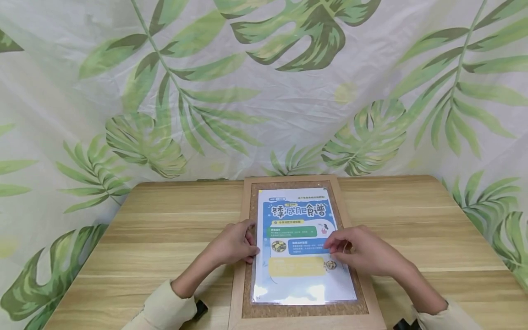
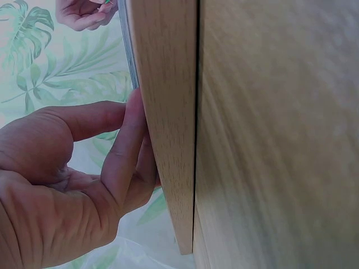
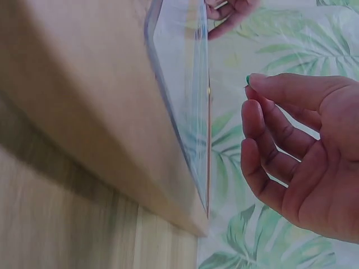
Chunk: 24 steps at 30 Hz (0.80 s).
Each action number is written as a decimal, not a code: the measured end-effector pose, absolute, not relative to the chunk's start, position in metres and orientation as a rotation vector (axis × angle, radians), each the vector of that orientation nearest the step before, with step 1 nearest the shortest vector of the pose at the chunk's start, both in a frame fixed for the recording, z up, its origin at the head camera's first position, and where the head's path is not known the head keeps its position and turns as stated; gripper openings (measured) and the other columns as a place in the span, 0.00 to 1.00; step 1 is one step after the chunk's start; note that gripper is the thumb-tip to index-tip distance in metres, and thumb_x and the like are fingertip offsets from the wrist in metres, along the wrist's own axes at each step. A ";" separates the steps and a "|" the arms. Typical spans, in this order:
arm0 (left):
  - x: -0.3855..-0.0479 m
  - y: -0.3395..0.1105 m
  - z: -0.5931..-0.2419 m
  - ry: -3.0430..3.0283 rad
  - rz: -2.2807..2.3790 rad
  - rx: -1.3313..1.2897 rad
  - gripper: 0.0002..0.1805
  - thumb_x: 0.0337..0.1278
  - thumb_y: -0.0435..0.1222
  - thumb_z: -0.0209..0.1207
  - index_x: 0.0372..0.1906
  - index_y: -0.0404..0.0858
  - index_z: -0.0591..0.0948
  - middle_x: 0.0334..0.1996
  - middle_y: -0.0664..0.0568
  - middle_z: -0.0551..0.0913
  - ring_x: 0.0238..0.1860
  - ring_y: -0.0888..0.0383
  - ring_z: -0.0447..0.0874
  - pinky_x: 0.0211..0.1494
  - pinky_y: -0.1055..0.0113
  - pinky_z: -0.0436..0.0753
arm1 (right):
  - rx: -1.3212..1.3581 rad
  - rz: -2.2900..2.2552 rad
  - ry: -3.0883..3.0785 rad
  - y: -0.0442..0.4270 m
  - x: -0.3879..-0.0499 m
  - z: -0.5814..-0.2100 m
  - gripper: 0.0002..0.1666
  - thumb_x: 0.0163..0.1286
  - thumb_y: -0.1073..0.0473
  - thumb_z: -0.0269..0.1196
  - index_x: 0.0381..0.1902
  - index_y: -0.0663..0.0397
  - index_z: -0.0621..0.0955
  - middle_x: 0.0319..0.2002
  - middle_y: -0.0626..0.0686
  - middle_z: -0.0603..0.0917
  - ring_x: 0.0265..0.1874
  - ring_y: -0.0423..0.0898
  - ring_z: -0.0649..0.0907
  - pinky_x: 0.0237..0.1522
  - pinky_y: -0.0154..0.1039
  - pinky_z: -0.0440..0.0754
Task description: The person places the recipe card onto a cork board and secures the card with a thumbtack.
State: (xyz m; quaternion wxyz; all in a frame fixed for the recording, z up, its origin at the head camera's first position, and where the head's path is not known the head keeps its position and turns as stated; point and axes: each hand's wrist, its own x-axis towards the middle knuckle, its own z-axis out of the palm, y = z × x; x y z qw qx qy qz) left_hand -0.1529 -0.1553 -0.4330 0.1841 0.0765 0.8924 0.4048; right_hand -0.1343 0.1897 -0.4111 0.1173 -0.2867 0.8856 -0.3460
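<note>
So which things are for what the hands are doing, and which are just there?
For the job:
- printed sheet
- framed cork board
- small green thing, perhaps a pin, in the right grip
- left grip, by the sheet's left edge

Just there:
- table
- leafy cloth behind it

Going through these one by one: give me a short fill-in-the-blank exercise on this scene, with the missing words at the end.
1. The right hand pinches a small pin coloured ____.
2. In the head view, the left hand is at the ____ edge of the poster.
3. Around the cork board runs a frame made of ____.
4. The curtain behind the table is printed with green ____.

Missing words: green; left; wood; leaves.
</note>
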 end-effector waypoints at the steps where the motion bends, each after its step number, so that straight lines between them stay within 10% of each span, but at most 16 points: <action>1: -0.153 -0.155 -0.433 2.516 1.140 0.216 0.43 0.60 0.23 0.71 0.78 0.23 0.66 0.32 0.46 0.83 0.23 0.57 0.88 0.26 0.66 0.89 | -0.843 -1.010 2.588 0.188 -0.134 -0.411 0.07 0.72 0.64 0.71 0.45 0.50 0.90 0.35 0.39 0.88 0.36 0.32 0.83 0.40 0.32 0.87; 24: -0.159 -0.153 -0.432 2.533 1.093 0.182 0.42 0.58 0.24 0.73 0.76 0.23 0.68 0.31 0.47 0.84 0.22 0.57 0.88 0.27 0.66 0.90 | -0.856 -0.977 2.549 0.170 -0.132 -0.413 0.07 0.71 0.63 0.73 0.45 0.49 0.90 0.34 0.37 0.87 0.35 0.31 0.82 0.37 0.30 0.86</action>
